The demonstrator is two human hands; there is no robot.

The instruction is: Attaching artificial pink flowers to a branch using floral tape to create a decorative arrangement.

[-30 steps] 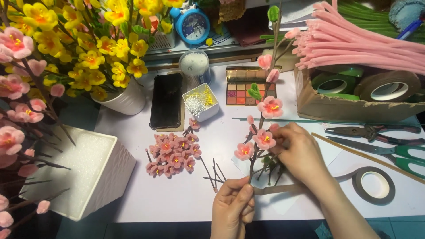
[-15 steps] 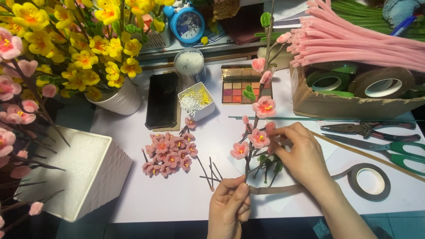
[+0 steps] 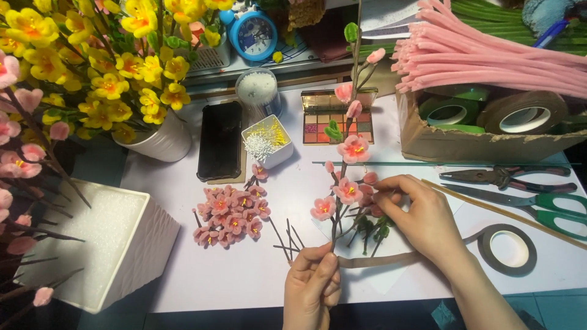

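Left hand (image 3: 313, 287) at 6 o'clock, fingers curled and pinching the bottom of the flower branch (image 3: 342, 183), holding it near upright, leaning slightly toward 1 o'clock. Right hand (image 3: 422, 214) comes in from 5 o'clock, wrist angled up-left, fingertips (image 3: 380, 195) pressed together on a pink blossom partway up the stem. Branch sits centre of the white surface (image 3: 244, 281), its tip reaching toward 12 o'clock over the eyeshadow palette (image 3: 327, 119).

Around it: strip of brown tape (image 3: 379, 260) runs from the stem base to the tape roll (image 3: 506, 249) at 4 o'clock. Pile of loose pink blossoms (image 3: 229, 215) at 9 o'clock of the branch, a few dark stem wires (image 3: 287, 238) between pile and left hand. Green leaf sprigs (image 3: 373, 229) lie under the right hand's fingers. Scissors (image 3: 526, 201) and pliers (image 3: 507, 178) at 3 o'clock, cardboard box (image 3: 483, 137) with tape rolls and pink pipe cleaners (image 3: 489, 55) at 2 o'clock. Phone (image 3: 221, 140), bead tray (image 3: 267, 139), yellow flower pot (image 3: 160, 137) at 10–11 o'clock. White foam block (image 3: 92, 244) at 8 o'clock.

Versus half a second ago: both hands and the branch are in nearly the same place; the right fingertips have closed in a bit tighter on the blossom.
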